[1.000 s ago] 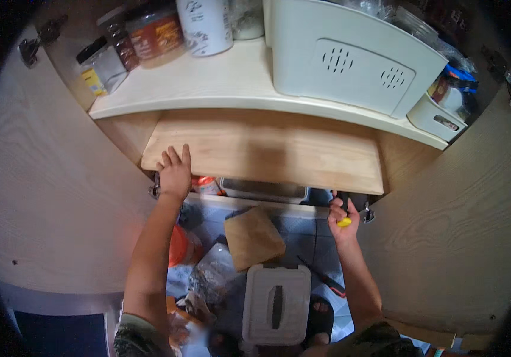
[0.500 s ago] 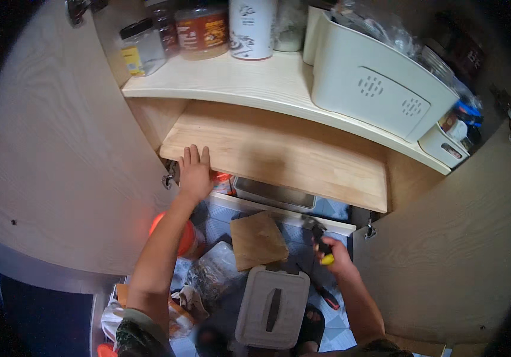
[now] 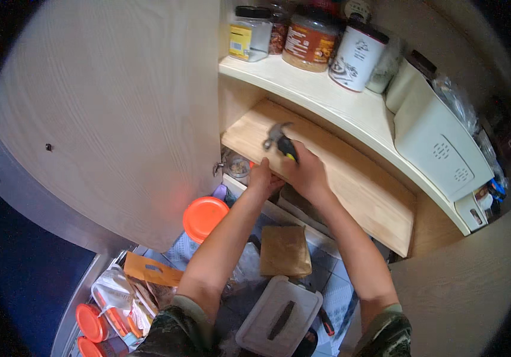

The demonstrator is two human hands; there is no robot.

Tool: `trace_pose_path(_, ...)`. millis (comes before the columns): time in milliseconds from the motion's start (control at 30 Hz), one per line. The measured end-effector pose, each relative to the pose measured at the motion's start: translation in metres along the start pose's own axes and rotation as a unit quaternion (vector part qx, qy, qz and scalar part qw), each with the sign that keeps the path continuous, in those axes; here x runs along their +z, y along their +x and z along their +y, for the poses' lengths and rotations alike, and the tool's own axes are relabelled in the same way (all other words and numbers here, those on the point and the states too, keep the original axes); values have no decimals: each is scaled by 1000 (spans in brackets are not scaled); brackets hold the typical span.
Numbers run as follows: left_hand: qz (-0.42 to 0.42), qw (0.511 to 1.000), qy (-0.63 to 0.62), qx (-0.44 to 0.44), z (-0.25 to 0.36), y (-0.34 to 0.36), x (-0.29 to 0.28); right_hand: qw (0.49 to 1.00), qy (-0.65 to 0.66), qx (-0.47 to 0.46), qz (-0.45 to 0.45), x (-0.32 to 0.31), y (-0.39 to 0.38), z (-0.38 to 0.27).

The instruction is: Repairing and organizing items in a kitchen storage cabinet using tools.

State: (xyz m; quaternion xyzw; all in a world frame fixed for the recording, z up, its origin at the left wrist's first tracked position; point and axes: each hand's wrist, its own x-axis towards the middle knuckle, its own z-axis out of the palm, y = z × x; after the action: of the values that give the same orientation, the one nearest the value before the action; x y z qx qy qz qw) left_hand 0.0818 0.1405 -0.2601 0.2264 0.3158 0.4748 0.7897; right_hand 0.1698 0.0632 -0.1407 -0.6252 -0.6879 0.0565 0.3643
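hammer [image 3: 284,143] over bare board [image 3: 360,187], hands [image 3: 307,172] near front edge

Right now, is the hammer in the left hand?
No, the right hand grips the hammer, while the left hand is at the edge of the wooden board.

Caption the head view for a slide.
Right hand grips a claw hammer over a wooden board, left hand at its front edge.

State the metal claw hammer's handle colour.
The hammer handle is black with yellow, clearest in head view.
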Motion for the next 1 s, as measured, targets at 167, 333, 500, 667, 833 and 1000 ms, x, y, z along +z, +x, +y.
trace_pose_path(167, -37, 995, -34, 86, 1, -17, 12, 998, -48, -22, 20, 71, 57, -17)
trace_pose_path(333, -96, 967, -201, 123, -20, 7, 8, 995, -96, 10, -27, 100, 77, -6)
trace_pose_path(500, -75, 968, -186, 149, -19, 10, -14, 997, -80, 17, -18, 110, 71, -28)
trace_pose_path(667, -48, 974, -187, 120, -13, 4, -3, 996, -81, 36, -2, 109, 74, -24)
trace_pose_path(833, -73, 979, -155, 106, -10, 3, 2, 997, -37, 33, 60, 99, 59, -3)
trace_pose_path(1000, -17, 988, 152, -37, 33, -17, -25, 978, 169, 99, 76, 42, -27, 0)
